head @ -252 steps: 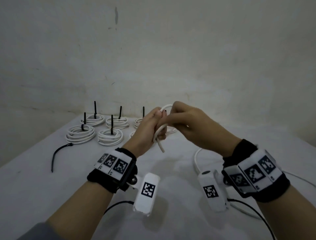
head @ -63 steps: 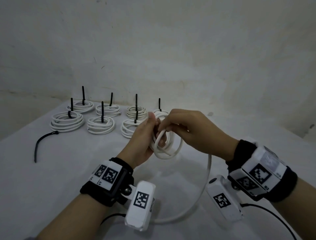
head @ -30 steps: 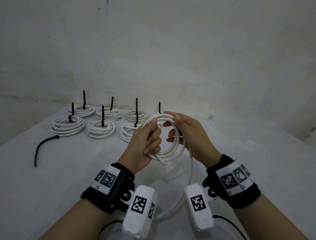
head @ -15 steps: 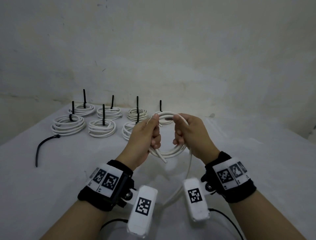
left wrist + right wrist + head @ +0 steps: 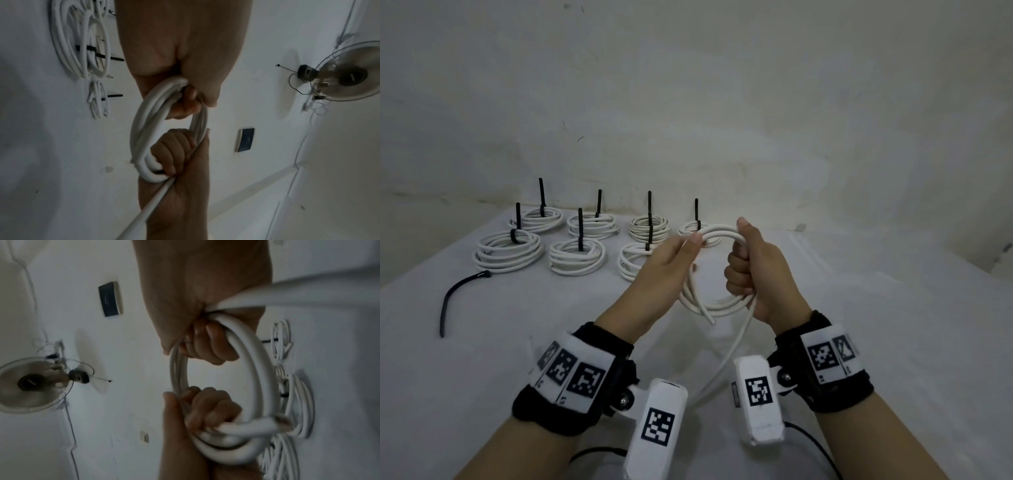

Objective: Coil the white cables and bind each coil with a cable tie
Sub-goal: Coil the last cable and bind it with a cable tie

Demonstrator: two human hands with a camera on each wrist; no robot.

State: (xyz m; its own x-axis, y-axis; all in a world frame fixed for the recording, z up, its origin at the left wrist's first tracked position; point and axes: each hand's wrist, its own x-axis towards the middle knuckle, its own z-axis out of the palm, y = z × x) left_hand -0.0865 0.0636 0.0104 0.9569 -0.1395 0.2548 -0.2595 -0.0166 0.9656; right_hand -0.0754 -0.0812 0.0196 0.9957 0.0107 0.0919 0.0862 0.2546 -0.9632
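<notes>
White cable coil [image 5: 717, 270] held upright in the air above the grey table [image 5: 876, 325], between both hands. Left hand [image 5: 664, 270] fingers curled round its left side, right hand [image 5: 753, 270] fisted on the right side; loose tail [image 5: 736, 342] hangs down. Seven tied coils [image 5: 577, 255] behind, spare black cable tie [image 5: 457, 294] far left.

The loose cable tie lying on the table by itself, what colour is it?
Black. The loose cable tie shows best in the head view.
</notes>
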